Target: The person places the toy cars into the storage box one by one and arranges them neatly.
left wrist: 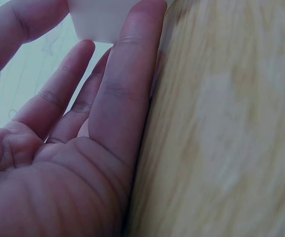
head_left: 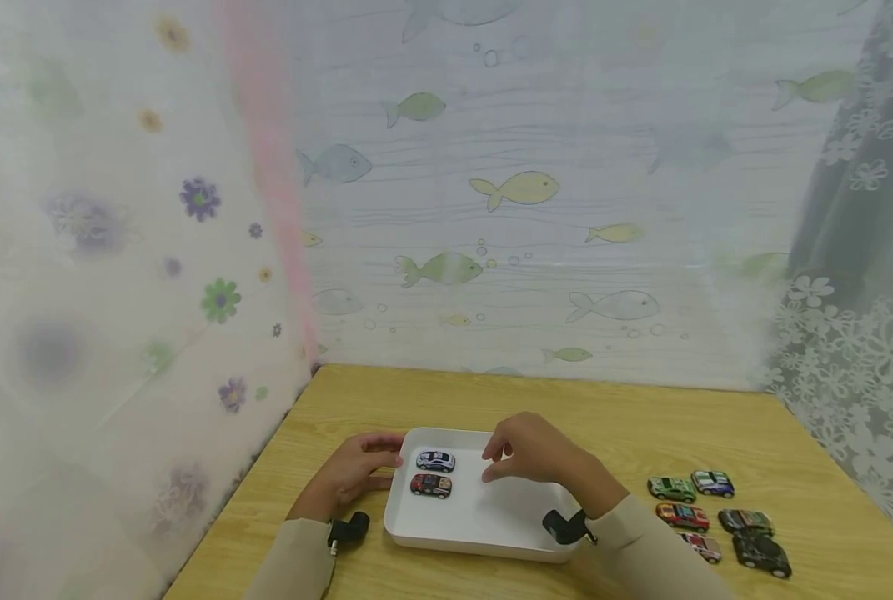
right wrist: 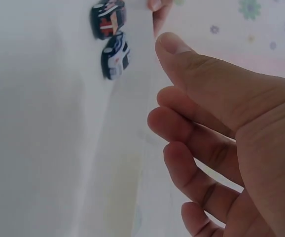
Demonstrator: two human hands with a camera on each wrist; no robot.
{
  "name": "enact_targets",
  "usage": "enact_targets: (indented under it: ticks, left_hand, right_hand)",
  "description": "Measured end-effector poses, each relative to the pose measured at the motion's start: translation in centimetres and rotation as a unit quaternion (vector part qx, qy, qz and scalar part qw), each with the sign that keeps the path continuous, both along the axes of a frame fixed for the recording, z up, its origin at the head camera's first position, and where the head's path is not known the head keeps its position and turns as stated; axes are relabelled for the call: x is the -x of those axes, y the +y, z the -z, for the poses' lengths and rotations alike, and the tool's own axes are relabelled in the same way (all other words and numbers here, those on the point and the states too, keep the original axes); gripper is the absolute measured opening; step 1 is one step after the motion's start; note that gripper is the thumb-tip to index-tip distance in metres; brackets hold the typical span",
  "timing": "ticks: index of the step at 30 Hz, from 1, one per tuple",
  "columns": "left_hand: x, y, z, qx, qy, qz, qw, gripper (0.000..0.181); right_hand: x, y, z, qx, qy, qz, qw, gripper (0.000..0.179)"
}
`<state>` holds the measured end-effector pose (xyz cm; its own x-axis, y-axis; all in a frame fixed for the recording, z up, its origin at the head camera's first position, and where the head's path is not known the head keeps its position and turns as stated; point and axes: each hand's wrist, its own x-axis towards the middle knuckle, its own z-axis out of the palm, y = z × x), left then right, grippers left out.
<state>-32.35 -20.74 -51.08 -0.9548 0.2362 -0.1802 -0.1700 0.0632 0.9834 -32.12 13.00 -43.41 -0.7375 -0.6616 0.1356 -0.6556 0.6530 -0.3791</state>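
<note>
A white tray lies on the table, with two toy cars inside at its left: a white and dark blue toy car and, nearer me, a red and black toy car. My left hand holds the tray's left edge; in the left wrist view its fingers meet the tray's white wall. Over the tray's right half hovers my right hand, its fingers loosely bent and thumb apart. Nothing is between those fingertips in the right wrist view, where both cars show beyond them.
Several toy cars stand grouped on the wooden table right of the tray, among them a green car, an orange-red car and a black car. Patterned curtains hang behind the table and along both sides.
</note>
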Motion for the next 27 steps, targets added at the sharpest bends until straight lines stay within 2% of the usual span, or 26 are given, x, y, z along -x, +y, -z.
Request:
enact_targets:
  ticks: [12, 27]
  left_hand:
    - [0.1, -0.2, 0.2, -0.004, -0.001, 0.006, 1.0, 0.05]
    - [0.3, -0.2, 0.4, 0.001, 0.005, 0.006, 1.0, 0.052]
  right_hand:
    - [-1.8, 4.8, -0.3, 0.024, 0.033, 0.012, 0.9991, 0.024]
    - [-4.4, 11.7, 0.5, 0.079, 0.03, 0.046, 0.9953, 0.035]
